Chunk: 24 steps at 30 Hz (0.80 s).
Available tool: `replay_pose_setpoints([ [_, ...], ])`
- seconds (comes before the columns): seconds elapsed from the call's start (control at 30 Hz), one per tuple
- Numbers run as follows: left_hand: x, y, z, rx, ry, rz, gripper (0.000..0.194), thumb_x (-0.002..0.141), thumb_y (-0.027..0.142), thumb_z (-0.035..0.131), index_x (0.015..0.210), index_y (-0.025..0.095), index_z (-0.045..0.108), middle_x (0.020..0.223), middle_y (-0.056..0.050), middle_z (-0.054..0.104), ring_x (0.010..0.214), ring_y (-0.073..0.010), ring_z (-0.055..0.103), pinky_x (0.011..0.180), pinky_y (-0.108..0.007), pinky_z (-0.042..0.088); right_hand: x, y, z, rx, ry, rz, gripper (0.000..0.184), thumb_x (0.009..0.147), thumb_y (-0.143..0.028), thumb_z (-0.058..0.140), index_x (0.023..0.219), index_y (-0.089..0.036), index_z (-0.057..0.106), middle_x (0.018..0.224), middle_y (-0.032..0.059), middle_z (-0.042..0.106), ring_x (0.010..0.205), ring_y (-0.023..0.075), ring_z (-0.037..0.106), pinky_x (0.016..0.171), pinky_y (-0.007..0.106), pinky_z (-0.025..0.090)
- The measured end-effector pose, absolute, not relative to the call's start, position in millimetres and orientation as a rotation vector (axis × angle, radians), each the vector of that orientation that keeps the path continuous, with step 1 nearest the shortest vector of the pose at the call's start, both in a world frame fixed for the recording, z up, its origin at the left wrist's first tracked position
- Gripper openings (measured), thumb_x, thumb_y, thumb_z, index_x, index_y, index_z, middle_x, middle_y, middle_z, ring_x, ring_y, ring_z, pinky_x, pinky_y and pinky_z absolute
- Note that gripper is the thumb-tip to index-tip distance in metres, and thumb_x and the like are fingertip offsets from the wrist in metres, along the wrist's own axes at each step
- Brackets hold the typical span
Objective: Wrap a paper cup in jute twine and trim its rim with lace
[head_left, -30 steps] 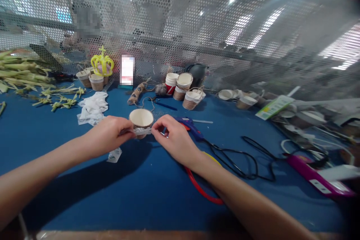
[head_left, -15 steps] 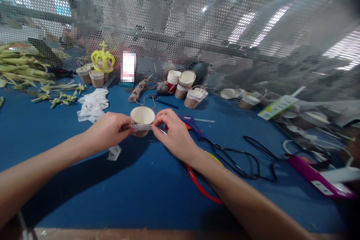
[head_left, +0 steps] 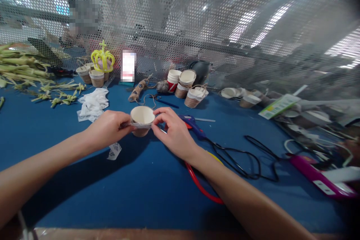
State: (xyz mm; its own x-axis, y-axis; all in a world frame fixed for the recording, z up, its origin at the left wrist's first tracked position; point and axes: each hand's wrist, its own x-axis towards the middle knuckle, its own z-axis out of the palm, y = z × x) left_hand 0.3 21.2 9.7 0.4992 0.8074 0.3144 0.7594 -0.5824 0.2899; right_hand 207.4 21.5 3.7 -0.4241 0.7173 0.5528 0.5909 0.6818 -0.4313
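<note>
Between my two hands is a paper cup [head_left: 143, 115] with a cream inside and a brown wrapped outside. A thin white lace strip [head_left: 142, 125] runs across its front, just under the rim. My left hand [head_left: 111, 127] pinches the strip at the cup's left side. On the right side, my right hand [head_left: 173, 131] has thumb and fingers closed at the strip's other end, against the cup. A white lace piece [head_left: 114, 151] shows below my left hand; whether it joins the strip is hidden. Beyond the left hand lies a crumpled heap of white lace [head_left: 93, 103].
A blue glue gun [head_left: 194, 125] with a black cord lies beside my right hand. Behind are a twine bundle [head_left: 138, 90], more wrapped cups [head_left: 194, 97], and a phone [head_left: 128, 66]. Dry stalks [head_left: 22, 63] lie left; a purple power strip [head_left: 312, 174] is at right.
The lace strip has risen from below the rim and now sits closer against the cup's front. Both hands keep their pinch and have moved slightly upward in view.
</note>
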Motion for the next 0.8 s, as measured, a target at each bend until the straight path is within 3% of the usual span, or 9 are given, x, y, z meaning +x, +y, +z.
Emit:
replay_pose_setpoints([
  [0.4,1,29,10,2.51,1.5,0.618,0.03,0.077,0.031,0.055,0.051,0.016,0.047,0.046,0.004,0.043,0.045,-0.0094,0.038,0.046,-0.021,0.025,206,24,2,-1.016,-2.132,0.23,0.011,0.075,-0.01,0.053,0.07,-0.019,0.049,0.093,0.0079,0.057,0.08,0.0168,0.055,0.06,0.028,0.045],
  [0.57,0,33,8,2.468,1.523,0.616,0.031,0.077,0.034,0.055,0.052,0.016,0.048,0.047,0.003,0.045,0.046,-0.0097,0.039,0.047,-0.022,0.026,206,25,1,-1.05,-2.108,0.257,0.014,0.073,-0.008,0.054,0.08,-0.019,0.049,0.091,0.0059,0.057,0.072,0.0143,0.054,0.059,0.027,0.046],
  [0.8,-1,35,8,2.362,1.519,0.626,0.023,0.076,0.037,0.055,0.081,0.015,0.057,0.054,0.002,0.052,0.05,-0.0123,0.047,0.048,-0.022,0.029,207,27,0,-0.999,-2.147,0.222,0.012,0.076,-0.011,0.053,0.085,-0.018,0.057,0.095,0.0089,0.057,0.084,0.0182,0.056,0.067,0.032,0.049],
])
